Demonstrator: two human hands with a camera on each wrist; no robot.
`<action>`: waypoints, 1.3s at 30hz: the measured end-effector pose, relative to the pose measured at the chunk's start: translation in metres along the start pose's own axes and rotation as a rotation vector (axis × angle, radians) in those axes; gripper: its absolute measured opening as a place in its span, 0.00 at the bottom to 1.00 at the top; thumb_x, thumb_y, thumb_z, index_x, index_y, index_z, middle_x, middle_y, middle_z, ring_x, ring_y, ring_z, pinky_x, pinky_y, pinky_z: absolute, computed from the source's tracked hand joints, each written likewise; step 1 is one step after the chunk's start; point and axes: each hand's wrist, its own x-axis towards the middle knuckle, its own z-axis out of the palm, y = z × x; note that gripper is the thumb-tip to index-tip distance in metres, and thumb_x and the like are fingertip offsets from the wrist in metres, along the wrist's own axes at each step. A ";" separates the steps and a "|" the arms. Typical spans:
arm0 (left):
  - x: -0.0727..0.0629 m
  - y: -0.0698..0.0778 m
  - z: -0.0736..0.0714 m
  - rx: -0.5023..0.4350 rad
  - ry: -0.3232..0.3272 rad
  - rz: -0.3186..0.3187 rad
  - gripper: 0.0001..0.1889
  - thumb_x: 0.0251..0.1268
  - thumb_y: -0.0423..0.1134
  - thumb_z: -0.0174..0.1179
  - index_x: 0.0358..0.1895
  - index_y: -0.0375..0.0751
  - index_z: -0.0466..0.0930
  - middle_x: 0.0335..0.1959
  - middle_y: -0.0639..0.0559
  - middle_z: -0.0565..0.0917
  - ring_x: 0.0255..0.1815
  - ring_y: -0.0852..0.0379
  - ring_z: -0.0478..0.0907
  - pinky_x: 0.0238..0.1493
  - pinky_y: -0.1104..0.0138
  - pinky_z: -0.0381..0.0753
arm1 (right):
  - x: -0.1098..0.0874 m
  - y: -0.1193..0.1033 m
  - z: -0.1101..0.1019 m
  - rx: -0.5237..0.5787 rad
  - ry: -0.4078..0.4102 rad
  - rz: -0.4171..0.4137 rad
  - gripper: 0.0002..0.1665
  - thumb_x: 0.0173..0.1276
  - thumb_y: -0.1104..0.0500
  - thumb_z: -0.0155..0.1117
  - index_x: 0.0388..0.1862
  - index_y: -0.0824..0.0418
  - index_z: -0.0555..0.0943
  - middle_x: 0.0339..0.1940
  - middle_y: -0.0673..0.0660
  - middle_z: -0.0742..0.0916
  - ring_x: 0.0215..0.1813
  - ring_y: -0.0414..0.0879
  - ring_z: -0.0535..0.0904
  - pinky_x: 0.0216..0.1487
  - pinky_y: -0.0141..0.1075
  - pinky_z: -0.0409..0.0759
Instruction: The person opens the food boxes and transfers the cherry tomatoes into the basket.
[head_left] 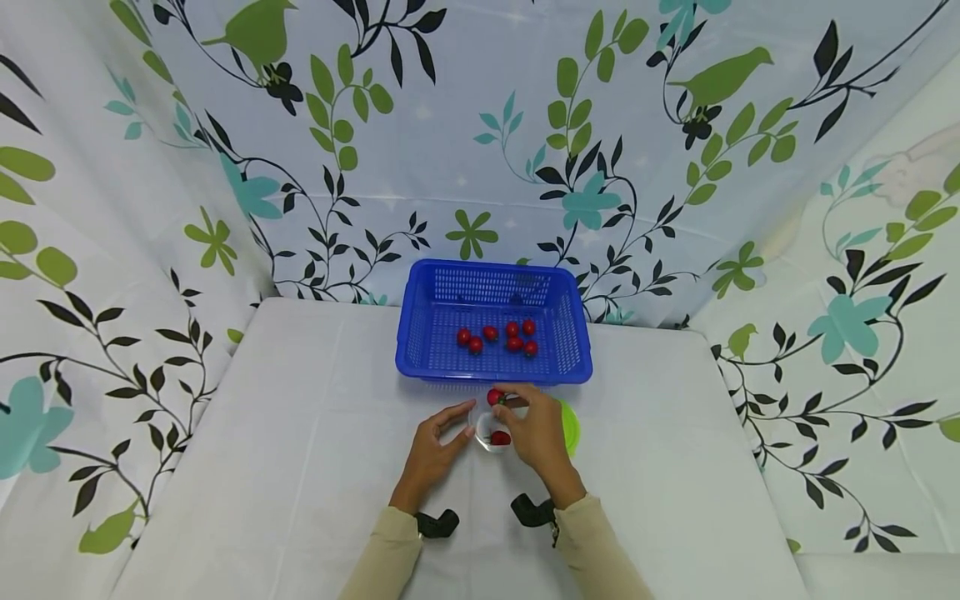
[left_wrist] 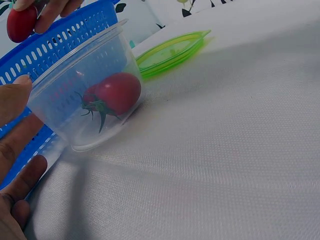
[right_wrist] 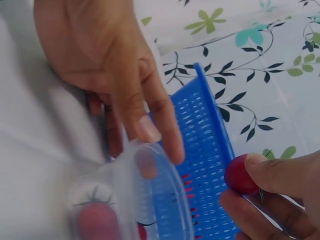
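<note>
My left hand (head_left: 433, 454) grips the side of a small clear plastic container (left_wrist: 75, 125), thumb near its rim. In the left wrist view, red cherry tomatoes (left_wrist: 118, 93) with green stems lie inside, seen through the wall; how many is hard to tell. Between the thumb and fingers of my right hand (head_left: 542, 432) is pinched another cherry tomato (right_wrist: 242, 175). It is above the container's far side, apart from it, close to the front of the blue basket (head_left: 420, 367).
Several cherry tomatoes (head_left: 513, 343) lie in the basket, behind the container. A bright green lid (left_wrist: 172, 52) rests on the white-covered table (head_left: 337, 467) to the container's right, partly behind my right hand in the head view. Patterned cloth (head_left: 480, 125) hangs around the table.
</note>
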 end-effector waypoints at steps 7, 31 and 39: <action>0.000 -0.003 0.000 0.000 0.000 0.038 0.24 0.75 0.37 0.67 0.71 0.42 0.80 0.71 0.47 0.83 0.76 0.45 0.76 0.83 0.54 0.66 | 0.013 -0.007 -0.006 0.017 0.006 -0.038 0.19 0.69 0.63 0.77 0.59 0.56 0.90 0.52 0.55 0.93 0.52 0.54 0.90 0.59 0.53 0.87; -0.002 0.000 0.001 -0.008 0.000 0.009 0.24 0.74 0.32 0.67 0.71 0.37 0.79 0.72 0.48 0.82 0.78 0.46 0.75 0.83 0.59 0.65 | 0.070 -0.011 -0.017 -0.050 0.004 -0.068 0.18 0.71 0.62 0.75 0.58 0.56 0.90 0.51 0.57 0.92 0.50 0.53 0.89 0.62 0.52 0.86; -0.001 -0.001 -0.001 -0.002 0.004 0.011 0.24 0.74 0.33 0.67 0.71 0.38 0.80 0.72 0.49 0.82 0.78 0.47 0.74 0.83 0.56 0.65 | 0.086 -0.012 -0.019 -0.061 -0.024 -0.055 0.19 0.71 0.61 0.75 0.60 0.56 0.89 0.58 0.57 0.91 0.52 0.55 0.89 0.56 0.50 0.90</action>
